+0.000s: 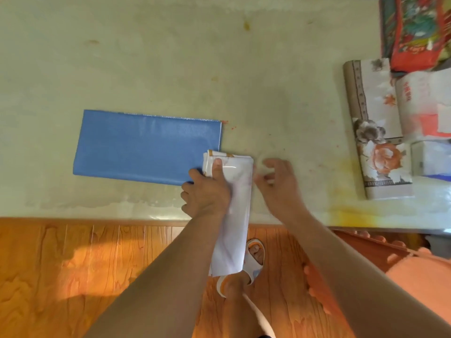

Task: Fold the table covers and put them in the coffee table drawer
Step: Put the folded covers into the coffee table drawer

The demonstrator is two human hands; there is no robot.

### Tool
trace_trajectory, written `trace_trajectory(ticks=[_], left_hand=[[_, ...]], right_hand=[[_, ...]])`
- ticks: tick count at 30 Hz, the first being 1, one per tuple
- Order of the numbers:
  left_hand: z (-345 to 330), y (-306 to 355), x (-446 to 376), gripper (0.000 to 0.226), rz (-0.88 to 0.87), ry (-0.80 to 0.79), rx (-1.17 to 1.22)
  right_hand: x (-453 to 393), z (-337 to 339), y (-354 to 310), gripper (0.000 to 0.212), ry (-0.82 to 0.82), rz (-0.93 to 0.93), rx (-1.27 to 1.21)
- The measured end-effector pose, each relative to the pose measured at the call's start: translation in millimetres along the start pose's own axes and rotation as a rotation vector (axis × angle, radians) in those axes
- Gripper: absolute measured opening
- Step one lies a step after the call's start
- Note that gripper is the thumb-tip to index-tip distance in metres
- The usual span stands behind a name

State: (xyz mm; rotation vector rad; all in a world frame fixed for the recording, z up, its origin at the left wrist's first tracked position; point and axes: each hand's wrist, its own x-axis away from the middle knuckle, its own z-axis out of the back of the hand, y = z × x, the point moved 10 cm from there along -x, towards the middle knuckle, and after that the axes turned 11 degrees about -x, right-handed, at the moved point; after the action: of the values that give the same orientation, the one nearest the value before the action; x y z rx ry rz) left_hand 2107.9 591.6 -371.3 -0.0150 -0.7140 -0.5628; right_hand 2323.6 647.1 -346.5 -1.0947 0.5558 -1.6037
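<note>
Glossy white cover [234, 191]; matt blue cover [146, 145] — wood floor [73, 276].

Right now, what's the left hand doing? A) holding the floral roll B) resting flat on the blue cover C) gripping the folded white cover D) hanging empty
C: the left hand grips the folded white cover, thumb on top, by the blue cover's corner; the right hand is open beside it.

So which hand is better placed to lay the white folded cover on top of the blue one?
Left hand: it already grips the white cover beside the blue cover. The right hand holds nothing.
</note>
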Motion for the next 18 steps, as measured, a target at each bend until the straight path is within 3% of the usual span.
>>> trace_trajectory(ticks=[1,3,7,8,10,14,16,18], left_hand=[[0.8,1.2,0.8,0.07,-0.017,0.06,-0.012],[3.0,-0.3,0.5,0.069,-0.055,0.166,-0.01],[3.2,-7.0,0.2,0.068,-0.085,0.194,0.084],[6.6,-9.4,5.0,0.064,-0.114,0.183,0.103],[23.2,-20.1,21.5,0.055,-0.228,0.191,0.158],[60.6,-75.8,56.4,0.067,-0.415,0.168,0.077],[69.9,-108.4,62.7,0.074,-0.435,0.122,-0.004],[82.6,-141.1,65.0,0.078,-0.437,0.095,-0.104]], right_hand=[[-17.9,-3.7,1.2,0.054,-0.017,-0.059,-0.049],[-39.7,-35.8,-2.8,0.073,-0.203,-0.15,-0.086],[-42.1,-67.6,-20.9,0.087,-0.349,-0.172,-0.009],[-36.3,-66.5,-25.7,0.079,-0.368,-0.188,-0.021],[-19.1,-63.2,-47.4,0.044,-0.466,-0.101,0.078],[65.0,-90.9,-80.1,0.051,-0.771,0.113,0.414],[106.7,-110.3,-79.0,0.057,-0.761,0.064,0.276],[142.5,-129.6,-72.4,0.046,-0.652,0.0,0.114]])
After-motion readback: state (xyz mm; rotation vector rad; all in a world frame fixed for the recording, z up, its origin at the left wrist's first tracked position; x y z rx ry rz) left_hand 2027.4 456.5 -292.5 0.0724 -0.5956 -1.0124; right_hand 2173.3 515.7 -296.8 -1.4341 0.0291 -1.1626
